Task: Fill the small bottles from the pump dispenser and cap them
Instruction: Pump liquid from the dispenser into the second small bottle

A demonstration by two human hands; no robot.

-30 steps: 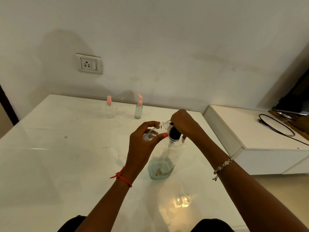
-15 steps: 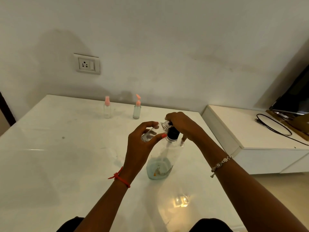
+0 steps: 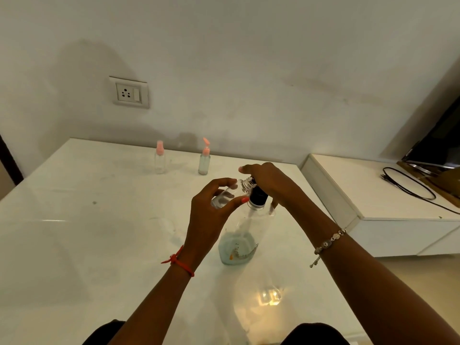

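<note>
A clear pump dispenser (image 3: 239,242) with a black collar and a little pale blue liquid at its bottom stands on the white table (image 3: 87,232). My left hand (image 3: 211,212) grips a small uncapped clear bottle (image 3: 231,192), tilted with its threaded mouth at the pump's nozzle. My right hand (image 3: 271,183) lies over the pump head and covers it. At the back of the table stand two small bottles with pink tops, one clear (image 3: 159,159) and one holding pale liquid (image 3: 204,159).
A wall socket (image 3: 129,92) is on the wall behind the table. To the right stands a lower white cabinet (image 3: 373,207) with a black cable (image 3: 408,185) and a dark screen (image 3: 440,145) on it.
My right hand has shifted over the pump head, its fingers now stretching further left. The small bottle stays at the nozzle in my left hand.
</note>
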